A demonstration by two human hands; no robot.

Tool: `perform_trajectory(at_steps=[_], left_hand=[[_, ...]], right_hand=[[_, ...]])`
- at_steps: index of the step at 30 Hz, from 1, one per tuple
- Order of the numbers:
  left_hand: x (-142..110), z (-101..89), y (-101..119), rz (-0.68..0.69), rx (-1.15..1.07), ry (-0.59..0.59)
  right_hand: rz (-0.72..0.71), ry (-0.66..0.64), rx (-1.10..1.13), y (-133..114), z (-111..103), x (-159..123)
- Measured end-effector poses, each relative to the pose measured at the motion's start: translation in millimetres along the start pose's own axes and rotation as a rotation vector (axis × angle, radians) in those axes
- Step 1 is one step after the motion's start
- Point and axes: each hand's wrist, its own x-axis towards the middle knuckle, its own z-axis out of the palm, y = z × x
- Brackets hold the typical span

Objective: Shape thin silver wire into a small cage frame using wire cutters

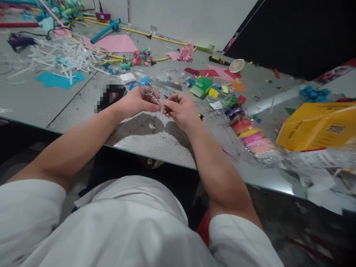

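Both my hands meet above the grey table (pixel 41 104), just past its near edge. My left hand (pixel 136 102) is closed around a small clear plastic piece (pixel 150 92) that pokes up between its fingers. My right hand (pixel 180 109) pinches the lower end of that same thin clear piece, thumb and forefinger pressed together. The fingertips of the two hands nearly touch. What exactly the clear piece is cannot be made out.
A pack of coloured clay sticks (pixel 247 133) lies right of my hands, a yellow box (pixel 317 126) beyond it. A green packet (pixel 201 86), a pink sheet (pixel 112 43), white paper strips (pixel 63 55), a blue paper scrap (pixel 59 79) and small craft bits litter the table.
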Motion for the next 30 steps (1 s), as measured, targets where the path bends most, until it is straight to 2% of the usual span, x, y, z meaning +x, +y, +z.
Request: perform_trajectory(at_steps=[8, 11, 13, 16, 22, 25, 30], left_hand=[[-3.1, 5.6, 5.6, 0.007, 0.043, 0.088], [-3.7, 6.5, 5.3, 0.013, 0.028, 0.093], [-3.0, 6.7, 4.2, -0.004, -0.014, 0.092], [-0.1, 6.9, 1.6, -0.021, -0.123, 0.071], [6.3, 5.7, -3.0, -0.055, -0.241, 0.109], [6.1, 5.3, -1.3, -0.055, -0.249, 0.136], [0.0, 10.4, 6.1, -0.062, -0.24, 0.084]], right_hand=[[0.257, 0.056, 0.17, -16.6, 19.2, -11.5], [0.255, 0.113, 0.196, -12.3, 23.3, -11.5], [0.148, 0.157, 0.14, -4.9, 23.2, -10.6], [-0.105, 0.188, -0.075, 9.7, 15.9, -7.5], [-0.71, 0.18, -0.847, 29.9, -10.2, 5.8], [-0.842, 0.165, -1.088, 33.2, -17.4, 10.2], [-0.939, 0.086, -1.146, 39.1, -20.8, 15.6]])
